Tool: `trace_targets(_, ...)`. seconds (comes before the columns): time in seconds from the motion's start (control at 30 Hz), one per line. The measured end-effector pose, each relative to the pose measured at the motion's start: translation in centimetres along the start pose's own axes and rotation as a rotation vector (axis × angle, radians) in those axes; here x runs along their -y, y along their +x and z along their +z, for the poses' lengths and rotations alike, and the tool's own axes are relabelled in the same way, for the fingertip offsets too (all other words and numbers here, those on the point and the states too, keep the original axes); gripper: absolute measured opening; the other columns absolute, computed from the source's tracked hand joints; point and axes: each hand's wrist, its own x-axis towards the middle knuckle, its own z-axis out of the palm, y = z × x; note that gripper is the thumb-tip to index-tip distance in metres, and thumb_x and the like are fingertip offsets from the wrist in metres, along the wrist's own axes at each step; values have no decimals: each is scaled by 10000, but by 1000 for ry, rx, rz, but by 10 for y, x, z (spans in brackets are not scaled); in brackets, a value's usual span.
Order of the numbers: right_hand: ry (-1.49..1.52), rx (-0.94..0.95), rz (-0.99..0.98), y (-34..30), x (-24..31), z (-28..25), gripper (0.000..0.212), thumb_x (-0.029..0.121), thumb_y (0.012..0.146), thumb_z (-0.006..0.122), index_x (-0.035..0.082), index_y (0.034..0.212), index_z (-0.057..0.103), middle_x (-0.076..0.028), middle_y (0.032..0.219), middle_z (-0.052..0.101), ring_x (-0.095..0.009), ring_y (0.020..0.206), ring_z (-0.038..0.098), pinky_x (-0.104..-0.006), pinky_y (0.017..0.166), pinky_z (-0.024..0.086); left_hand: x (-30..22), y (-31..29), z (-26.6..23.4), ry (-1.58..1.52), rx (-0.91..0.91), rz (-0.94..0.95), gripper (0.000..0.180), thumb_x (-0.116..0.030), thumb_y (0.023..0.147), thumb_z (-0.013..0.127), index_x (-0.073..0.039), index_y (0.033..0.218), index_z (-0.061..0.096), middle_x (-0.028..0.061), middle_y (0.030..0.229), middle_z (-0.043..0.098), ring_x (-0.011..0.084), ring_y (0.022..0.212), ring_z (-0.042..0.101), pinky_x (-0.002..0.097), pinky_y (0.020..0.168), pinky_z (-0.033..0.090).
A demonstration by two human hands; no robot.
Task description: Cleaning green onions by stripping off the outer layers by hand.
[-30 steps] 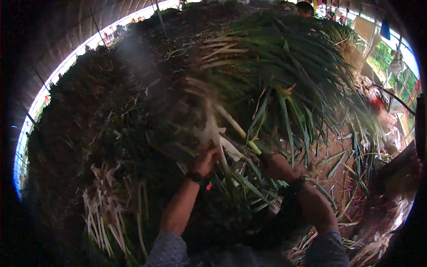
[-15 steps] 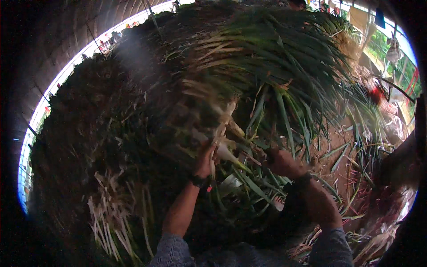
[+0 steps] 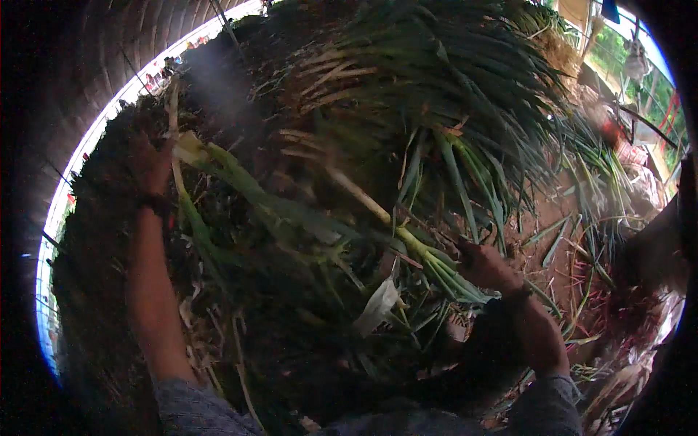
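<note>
One leek (image 3: 411, 242) slants from mid-frame toward lower right, leafy end beside the right hand (image 3: 488, 267), the nearer; the blurred left hand (image 3: 153, 166), upper left, meets a second leek (image 3: 236, 173); neither grip can be told.

Left hand (image 3: 153, 166) beside green stalks (image 3: 243, 178), toward the plant heap (image 3: 342, 80)'s left edge; right hand (image 3: 486, 267) near a pale-stemmed leek (image 3: 403, 236).
</note>
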Motion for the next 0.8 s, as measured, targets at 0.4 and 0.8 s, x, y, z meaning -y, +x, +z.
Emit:
trace_targets(0.4, -141, 114, 76, 14, -3, 0, 268, 226, 878, 622, 22, 1049, 647, -222, 821, 636, -413, 775, 630, -480, 681, 501, 204, -397, 261, -218, 1198, -85, 373, -326, 943, 634, -50, 1191, 597, 78, 959, 642, 211, 853, 633, 395, 759, 539)
trace_targets(0.8, -144, 108, 158, 3, -23, -6, 239, 188, 810, 681, 13, 966, 635, -199, 735, 611, -372, 677, 615, -467, 639, 483, 217, -477, 349, 80, 565, -163, 449, -322, 938, 613, -74, 1312, 585, 184, 1265, 605, 310, 1174, 563, 428, 1000, 440)
